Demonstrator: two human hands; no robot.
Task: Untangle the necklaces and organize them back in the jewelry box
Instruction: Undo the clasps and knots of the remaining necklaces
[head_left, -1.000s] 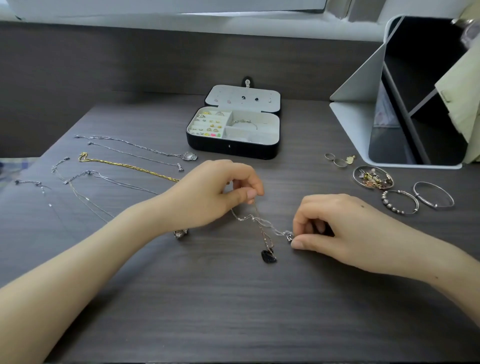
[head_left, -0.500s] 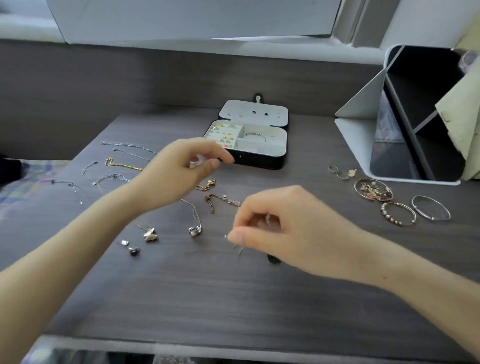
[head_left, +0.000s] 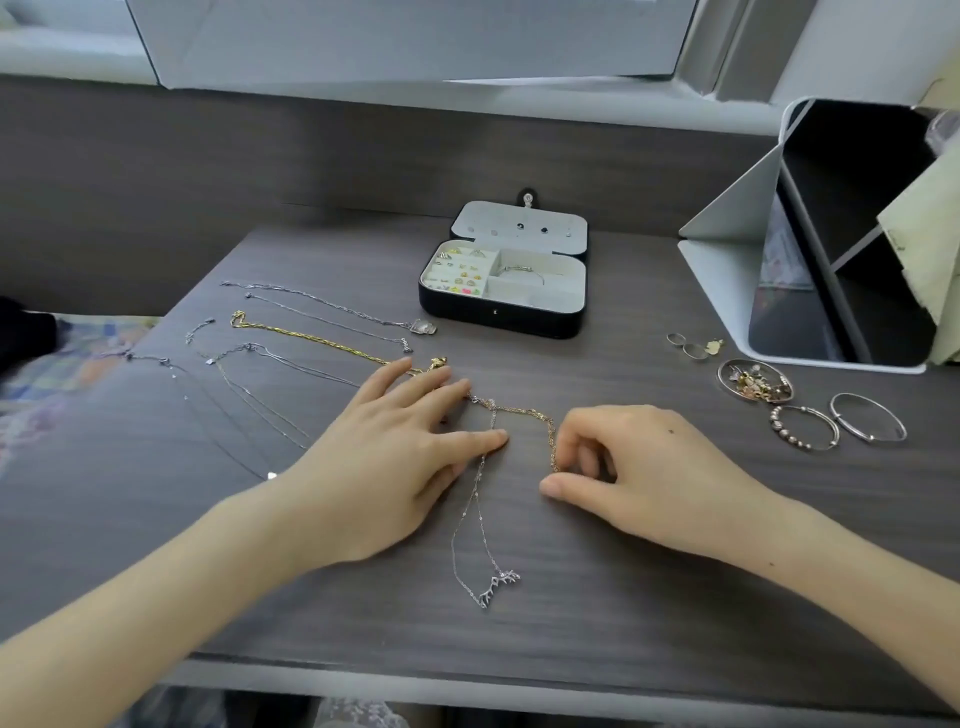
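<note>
Though crossed, two necklaces (head_left: 498, 584) (head_left: 519, 413) between two hands (head_left: 384, 467) (head_left: 649, 478)

Crossed chains (head_left: 493, 415) before open box (head_left: 503, 317)

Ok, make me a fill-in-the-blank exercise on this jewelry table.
The black jewelry box with the cream lining stands with its lid ____.
The left hand lies ____ on the dark wooden table, fingers straight.
The right hand pinches the thin rose-gold chain with ____ fingers.
The plain silver bangle lies to the ____ of the right hand.
Missing: open; flat; curled; right.
</note>
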